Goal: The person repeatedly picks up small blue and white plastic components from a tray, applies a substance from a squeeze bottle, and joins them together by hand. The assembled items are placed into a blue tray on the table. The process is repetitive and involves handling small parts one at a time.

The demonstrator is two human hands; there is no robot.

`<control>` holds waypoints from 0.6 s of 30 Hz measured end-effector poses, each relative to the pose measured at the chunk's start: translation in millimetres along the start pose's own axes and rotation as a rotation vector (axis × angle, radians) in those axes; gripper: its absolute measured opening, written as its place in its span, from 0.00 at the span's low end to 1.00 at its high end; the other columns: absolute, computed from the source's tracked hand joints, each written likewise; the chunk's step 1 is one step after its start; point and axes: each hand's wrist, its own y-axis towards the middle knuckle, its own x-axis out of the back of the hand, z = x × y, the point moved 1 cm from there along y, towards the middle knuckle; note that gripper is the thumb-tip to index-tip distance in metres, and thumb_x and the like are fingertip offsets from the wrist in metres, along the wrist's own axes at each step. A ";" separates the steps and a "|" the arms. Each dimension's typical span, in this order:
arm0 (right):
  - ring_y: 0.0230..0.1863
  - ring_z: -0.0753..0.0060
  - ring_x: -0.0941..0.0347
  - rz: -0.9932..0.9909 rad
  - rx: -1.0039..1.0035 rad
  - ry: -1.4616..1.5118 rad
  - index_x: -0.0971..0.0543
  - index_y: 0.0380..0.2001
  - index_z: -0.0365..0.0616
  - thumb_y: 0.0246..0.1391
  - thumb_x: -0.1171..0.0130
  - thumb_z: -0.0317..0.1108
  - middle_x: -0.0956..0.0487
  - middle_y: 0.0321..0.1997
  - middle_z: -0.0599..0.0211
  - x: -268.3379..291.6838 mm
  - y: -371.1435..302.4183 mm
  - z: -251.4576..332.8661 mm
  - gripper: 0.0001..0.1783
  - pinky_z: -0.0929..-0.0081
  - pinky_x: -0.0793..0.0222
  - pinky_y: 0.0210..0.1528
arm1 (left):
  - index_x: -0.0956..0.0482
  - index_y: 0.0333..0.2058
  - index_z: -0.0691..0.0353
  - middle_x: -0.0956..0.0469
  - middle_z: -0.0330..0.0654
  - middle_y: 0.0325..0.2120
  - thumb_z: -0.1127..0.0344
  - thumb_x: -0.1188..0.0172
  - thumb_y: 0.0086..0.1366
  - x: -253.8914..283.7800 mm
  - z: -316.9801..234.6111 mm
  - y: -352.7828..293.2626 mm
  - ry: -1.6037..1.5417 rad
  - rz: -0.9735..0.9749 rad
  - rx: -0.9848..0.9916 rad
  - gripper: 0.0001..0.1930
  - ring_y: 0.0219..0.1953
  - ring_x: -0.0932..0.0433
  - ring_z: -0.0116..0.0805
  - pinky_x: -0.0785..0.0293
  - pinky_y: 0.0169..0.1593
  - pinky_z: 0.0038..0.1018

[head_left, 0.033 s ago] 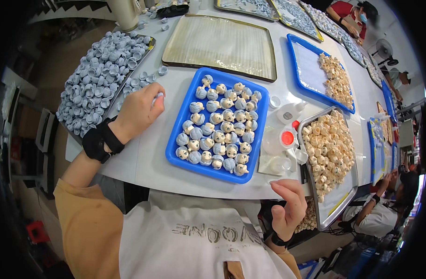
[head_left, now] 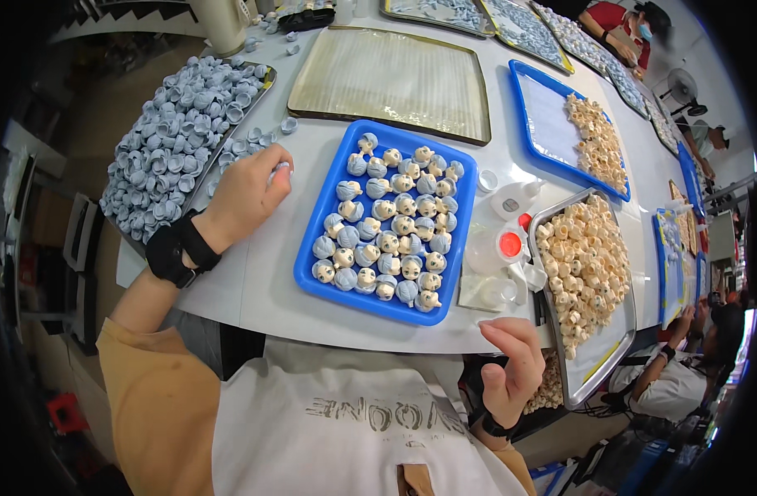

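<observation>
My left hand is above the table, left of the blue tray. Its fingers are closed on a small pale blue piece, of which only a bit shows at the fingertips. It looks like one of the cup-shaped doll hair pieces heaped on a tray beyond my wrist. Several small doll heads with blue hair lie in rows in the blue tray, some with painted faces showing. My right hand hovers off the table's front edge, palm turned inward, fingers curved and apart, holding nothing.
Cream-coloured hollow head pieces fill a metal tray at the right; more lie in another blue tray. Between them and the heads stand a white bottle and a red-topped jar. A rimmed metal tray lies behind. Other people work farther off.
</observation>
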 end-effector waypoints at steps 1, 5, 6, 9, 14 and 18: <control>0.35 0.59 0.28 -0.001 -0.004 -0.015 0.22 0.38 0.36 0.50 0.42 0.44 0.24 0.36 0.56 2.3 0.4 0.6 0.21 0.71 0.32 0.36 | 0.31 0.31 0.64 0.29 0.49 0.21 0.67 0.52 0.59 -0.5 -1.1 4.1 -0.032 0.021 0.050 0.07 0.22 0.28 0.44 0.33 0.28 0.32; 0.36 0.58 0.28 0.030 0.010 0.026 0.22 0.38 0.36 0.48 0.39 0.39 0.24 0.37 0.55 7.3 0.6 -4.5 0.18 0.70 0.33 0.36 | 0.28 0.31 0.65 0.31 0.45 0.16 0.65 0.54 0.62 -3.4 12.4 13.6 -0.144 -0.024 0.080 0.09 0.18 0.33 0.33 0.36 0.25 0.30; 0.36 0.58 0.28 0.034 0.025 0.027 0.23 0.39 0.36 0.46 0.38 0.35 0.24 0.37 0.56 10.0 1.0 -6.8 0.17 0.69 0.33 0.36 | 0.29 0.31 0.66 0.33 0.42 0.16 0.65 0.55 0.63 -2.1 12.5 15.8 -0.174 0.016 0.110 0.11 0.20 0.36 0.29 0.37 0.26 0.28; 0.36 0.58 0.29 0.048 0.035 -0.059 0.23 0.39 0.37 0.43 0.37 0.32 0.25 0.37 0.57 24.5 2.1 -2.0 0.18 0.68 0.33 0.37 | 0.30 0.30 0.66 0.35 0.32 0.20 0.63 0.58 0.66 -6.8 36.3 13.0 -0.353 0.069 0.231 0.13 0.23 0.39 0.21 0.41 0.26 0.20; 0.37 0.58 0.27 -0.201 -0.113 -0.429 0.23 0.36 0.39 0.40 0.37 0.24 0.23 0.36 0.58 85.1 -26.8 -6.5 0.15 0.69 0.31 0.39 | 0.30 0.34 0.61 0.38 0.28 0.20 0.59 0.59 0.68 -5.7 57.8 4.5 -0.444 0.053 0.299 0.13 0.18 0.44 0.13 0.49 0.20 0.13; 0.34 0.68 0.25 -0.404 -0.576 -0.672 0.24 0.41 0.37 0.53 0.48 0.25 0.22 0.33 0.57 169.4 -48.9 -28.5 0.11 0.74 0.31 0.39 | 0.30 0.35 0.58 0.41 0.28 0.18 0.59 0.60 0.68 5.9 39.5 8.4 -0.600 -0.148 0.380 0.12 0.16 0.46 0.14 0.51 0.19 0.13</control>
